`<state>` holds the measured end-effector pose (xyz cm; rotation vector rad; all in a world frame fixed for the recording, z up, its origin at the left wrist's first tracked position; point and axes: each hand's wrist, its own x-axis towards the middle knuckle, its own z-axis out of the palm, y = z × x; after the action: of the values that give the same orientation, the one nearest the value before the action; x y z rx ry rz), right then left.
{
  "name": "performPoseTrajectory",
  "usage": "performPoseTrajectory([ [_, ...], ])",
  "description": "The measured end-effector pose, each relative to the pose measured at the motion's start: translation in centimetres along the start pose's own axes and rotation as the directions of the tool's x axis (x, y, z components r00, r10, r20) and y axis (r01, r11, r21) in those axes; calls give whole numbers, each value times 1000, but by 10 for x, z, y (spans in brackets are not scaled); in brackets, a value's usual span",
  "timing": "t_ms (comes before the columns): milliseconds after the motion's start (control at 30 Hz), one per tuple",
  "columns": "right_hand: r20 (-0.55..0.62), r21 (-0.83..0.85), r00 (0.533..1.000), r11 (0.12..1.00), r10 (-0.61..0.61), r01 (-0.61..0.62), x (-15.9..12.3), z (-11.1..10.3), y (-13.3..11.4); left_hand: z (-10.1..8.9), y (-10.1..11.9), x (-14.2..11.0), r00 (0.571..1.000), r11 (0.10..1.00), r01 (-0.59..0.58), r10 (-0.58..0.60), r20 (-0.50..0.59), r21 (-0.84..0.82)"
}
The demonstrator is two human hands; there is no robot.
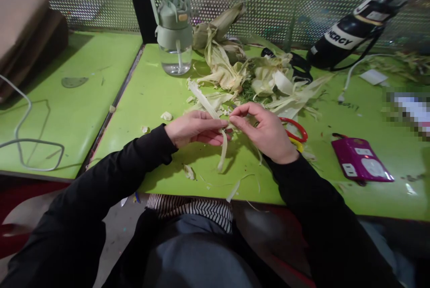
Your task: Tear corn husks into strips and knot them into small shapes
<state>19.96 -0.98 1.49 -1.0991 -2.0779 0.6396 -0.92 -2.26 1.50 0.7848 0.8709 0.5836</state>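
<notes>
Above the green table (157, 162), my left hand (198, 127) is closed, its thumb and fingers pinching a long pale strip of corn husk (220, 153) that crosses the hand and hangs down at its near end. My right hand (264, 131) is closed beside it in a fingertip pinch, the tips close to the left thumb; what they grip there is a thin piece I cannot make out clearly. Just beyond both hands lies a heap of dried corn husks (228, 70). Red-handled scissors (300, 130) lie partly hidden behind my right hand.
A clear water bottle (176, 50) stands at the back left, near a black bottle (342, 39) leaning at the back right. A purple power socket (361, 160) lies to the right. Cardboard (27, 23) and a white cable (25, 113) are at the left. A perforated screen (107, 15) bounds the back.
</notes>
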Motion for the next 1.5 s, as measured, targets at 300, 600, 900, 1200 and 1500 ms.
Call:
performPoseTrajectory([
  [300, 51, -233, 982, 955, -180, 187, 3, -2, 8, -3, 6, 1, 990, 996, -79, 74, -118, -42],
  [600, 93, 83, 994, 994, 63, -71, 3, -18, -7, -1, 2, 9, 989, 964, -13, 51, -136, 266],
  [900, 302, 278, 947, 940, 110, -198, -2, 7, -5, 9, -12, 11, 997, 891, -26, 59, -59, 453],
  [1200, 88, 119, 993, 988, 84, -94, -4, 18, 4, 7, -14, 12, 992, 976, -45, 18, 127, 214],
  [1500, 197, 445, 939, 828, 281, -341, -4, 15, -1, 10, -17, 11, 995, 999, -2, -3, 97, 49],
])
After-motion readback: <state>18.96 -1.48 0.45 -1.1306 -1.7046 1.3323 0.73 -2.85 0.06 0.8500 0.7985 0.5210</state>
